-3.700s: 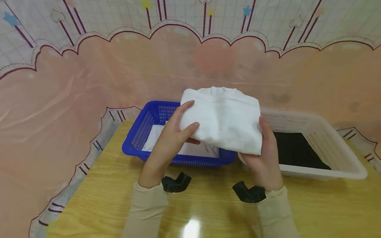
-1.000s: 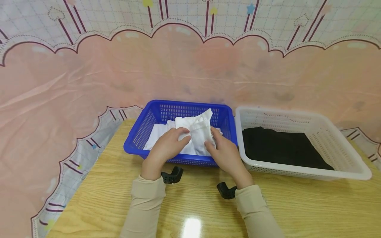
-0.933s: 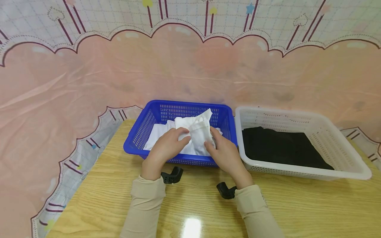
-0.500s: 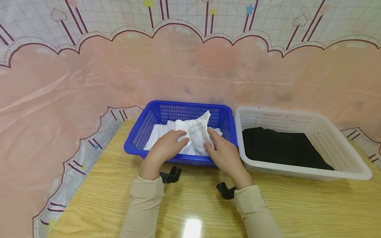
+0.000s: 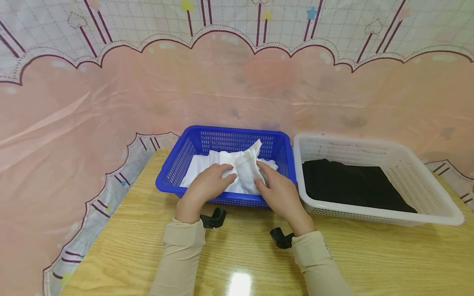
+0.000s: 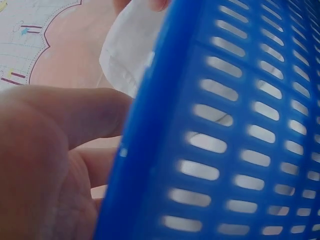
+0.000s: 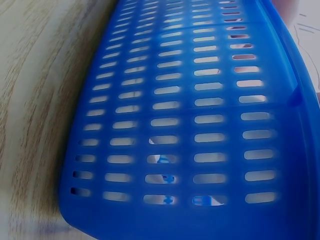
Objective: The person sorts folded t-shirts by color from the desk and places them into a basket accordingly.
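Observation:
In the head view, a folded white shirt lies in the blue basket, with one corner standing up toward the back. My right hand reaches over the basket's front rim; its thumb is in front of the shirt's right edge and its fingers are behind it. My left hand rests at the shirt's left side, thumb and index finger apart, other fingertips hidden. In the left wrist view, the left thumb and fingers pass behind the blue rim. The right wrist view is mostly the blue basket wall.
A white basket with folded black cloth stands close by on the right. Other white cloth lies at the left in the blue basket. The wooden table extends in front; a patterned curtain hangs behind.
The white shirt, earlier held up in both hands above the baskets, has come down into the blue basket. Over the last second its raised corner sinks slightly while the hands barely move.

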`<state>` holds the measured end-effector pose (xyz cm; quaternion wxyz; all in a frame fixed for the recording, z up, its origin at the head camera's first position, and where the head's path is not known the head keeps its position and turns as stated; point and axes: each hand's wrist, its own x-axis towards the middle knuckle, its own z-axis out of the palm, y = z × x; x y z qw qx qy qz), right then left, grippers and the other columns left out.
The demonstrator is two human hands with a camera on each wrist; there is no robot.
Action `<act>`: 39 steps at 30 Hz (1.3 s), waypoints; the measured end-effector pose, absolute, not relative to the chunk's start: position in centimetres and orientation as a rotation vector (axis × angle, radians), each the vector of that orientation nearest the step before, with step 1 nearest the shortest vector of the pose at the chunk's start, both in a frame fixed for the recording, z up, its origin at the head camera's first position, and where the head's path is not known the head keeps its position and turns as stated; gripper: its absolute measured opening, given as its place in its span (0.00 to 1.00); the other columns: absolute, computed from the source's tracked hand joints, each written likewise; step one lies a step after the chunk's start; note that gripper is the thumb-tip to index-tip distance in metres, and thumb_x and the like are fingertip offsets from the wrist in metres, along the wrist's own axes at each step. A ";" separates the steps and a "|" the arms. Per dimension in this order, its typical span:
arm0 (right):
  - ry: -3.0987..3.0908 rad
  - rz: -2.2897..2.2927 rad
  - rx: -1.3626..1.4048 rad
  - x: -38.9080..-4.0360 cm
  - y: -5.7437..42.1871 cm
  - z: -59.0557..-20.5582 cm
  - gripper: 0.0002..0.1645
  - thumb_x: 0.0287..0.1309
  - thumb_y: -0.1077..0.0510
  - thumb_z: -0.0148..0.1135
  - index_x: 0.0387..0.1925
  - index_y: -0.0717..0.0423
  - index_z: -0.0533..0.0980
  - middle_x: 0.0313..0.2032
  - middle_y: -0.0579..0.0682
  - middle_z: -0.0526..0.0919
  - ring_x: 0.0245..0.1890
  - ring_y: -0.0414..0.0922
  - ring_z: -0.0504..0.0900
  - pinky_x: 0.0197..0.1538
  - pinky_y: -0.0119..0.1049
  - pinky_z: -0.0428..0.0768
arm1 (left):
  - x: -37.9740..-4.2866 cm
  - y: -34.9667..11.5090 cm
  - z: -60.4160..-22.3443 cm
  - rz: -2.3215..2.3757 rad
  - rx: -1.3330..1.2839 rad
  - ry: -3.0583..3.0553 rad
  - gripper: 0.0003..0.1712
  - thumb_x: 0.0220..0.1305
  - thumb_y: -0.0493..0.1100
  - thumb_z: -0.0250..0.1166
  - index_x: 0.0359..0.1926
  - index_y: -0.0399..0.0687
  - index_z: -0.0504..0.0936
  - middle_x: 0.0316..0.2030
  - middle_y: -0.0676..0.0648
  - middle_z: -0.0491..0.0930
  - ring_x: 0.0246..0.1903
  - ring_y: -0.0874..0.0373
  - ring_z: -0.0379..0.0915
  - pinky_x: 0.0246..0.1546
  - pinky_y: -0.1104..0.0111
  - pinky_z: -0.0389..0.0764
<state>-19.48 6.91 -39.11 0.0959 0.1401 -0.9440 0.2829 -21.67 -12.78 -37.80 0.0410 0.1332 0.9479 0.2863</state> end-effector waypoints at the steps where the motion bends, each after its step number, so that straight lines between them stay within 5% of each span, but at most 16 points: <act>1: -2.798 0.832 0.416 -19.5 6.9 -39.1 0.28 0.60 0.46 0.50 0.62 0.41 0.62 0.57 0.48 0.70 0.54 0.49 0.70 0.51 0.49 0.70 | -21.7 -12.7 -37.8 0.874 0.405 2.903 0.27 0.63 0.56 0.49 0.60 0.49 0.68 0.57 0.43 0.67 0.57 0.49 0.60 0.57 0.55 0.60; 39: -2.792 0.705 0.441 -19.5 6.7 -39.3 0.28 0.60 0.47 0.50 0.62 0.43 0.63 0.57 0.46 0.69 0.54 0.48 0.71 0.51 0.48 0.70 | -21.9 -12.3 -38.4 0.720 0.372 2.973 0.26 0.62 0.56 0.50 0.58 0.53 0.71 0.55 0.43 0.69 0.55 0.48 0.64 0.51 0.51 0.66</act>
